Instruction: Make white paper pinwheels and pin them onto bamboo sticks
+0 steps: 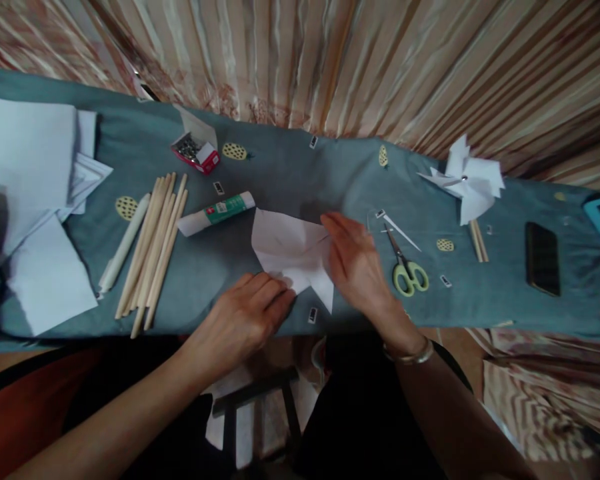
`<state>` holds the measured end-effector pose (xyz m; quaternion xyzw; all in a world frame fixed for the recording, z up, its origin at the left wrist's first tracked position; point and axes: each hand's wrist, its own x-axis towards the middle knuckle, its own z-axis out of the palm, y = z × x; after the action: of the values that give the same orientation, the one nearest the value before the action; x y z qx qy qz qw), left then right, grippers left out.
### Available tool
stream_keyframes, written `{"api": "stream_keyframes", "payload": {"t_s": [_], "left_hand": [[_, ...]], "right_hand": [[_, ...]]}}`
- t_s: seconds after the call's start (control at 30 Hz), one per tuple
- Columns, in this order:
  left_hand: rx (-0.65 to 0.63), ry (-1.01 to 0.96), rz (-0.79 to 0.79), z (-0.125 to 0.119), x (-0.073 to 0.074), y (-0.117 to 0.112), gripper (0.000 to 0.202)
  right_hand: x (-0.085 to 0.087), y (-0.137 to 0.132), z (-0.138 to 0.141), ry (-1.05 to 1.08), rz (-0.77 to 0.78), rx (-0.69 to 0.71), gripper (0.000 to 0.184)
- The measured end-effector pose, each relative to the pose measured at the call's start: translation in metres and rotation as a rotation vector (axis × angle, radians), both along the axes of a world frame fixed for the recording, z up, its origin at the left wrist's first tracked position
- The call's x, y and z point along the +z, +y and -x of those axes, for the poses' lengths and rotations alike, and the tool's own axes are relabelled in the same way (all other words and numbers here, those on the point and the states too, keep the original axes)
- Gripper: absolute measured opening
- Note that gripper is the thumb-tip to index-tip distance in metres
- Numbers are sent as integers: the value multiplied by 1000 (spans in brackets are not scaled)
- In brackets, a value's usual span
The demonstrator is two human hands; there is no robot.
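Note:
A white paper, with cuts and creases and a folded part at its lower middle, lies on the cloth in front of me. My left hand is closed at its lower left edge, with thumb and fingertips pressing the folded part down. At the right side my right hand has its fingers bent over the paper's edge, gripping it; the thumb is partly hidden. Just right of that hand lie scissors with green handles and a thin paper strip. A glue stick rests left of the paper.
Several wooden sticks and a white pen lie to the left, beside stacked paper sheets. Behind them stands an open red box of small metal pins. A paper pinwheel and a phone lie at right.

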<state>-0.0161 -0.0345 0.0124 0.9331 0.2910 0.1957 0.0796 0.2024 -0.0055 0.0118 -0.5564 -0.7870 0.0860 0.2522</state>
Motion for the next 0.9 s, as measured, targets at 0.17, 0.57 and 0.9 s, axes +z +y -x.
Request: {"api": "stream_keyframes", "payload": {"t_s": [0.17, 0.57, 0.9], "left_hand": [[-5, 11, 1, 12, 2, 4, 21], [113, 46, -117, 29, -4, 40, 23], [-25, -95, -133, -6, 2, 5, 21]], "right_hand": [[4, 6, -18, 35, 82, -31, 33], [15, -41, -43, 342, 623, 37, 16], [22, -45, -34, 316, 345, 16, 22]]}}
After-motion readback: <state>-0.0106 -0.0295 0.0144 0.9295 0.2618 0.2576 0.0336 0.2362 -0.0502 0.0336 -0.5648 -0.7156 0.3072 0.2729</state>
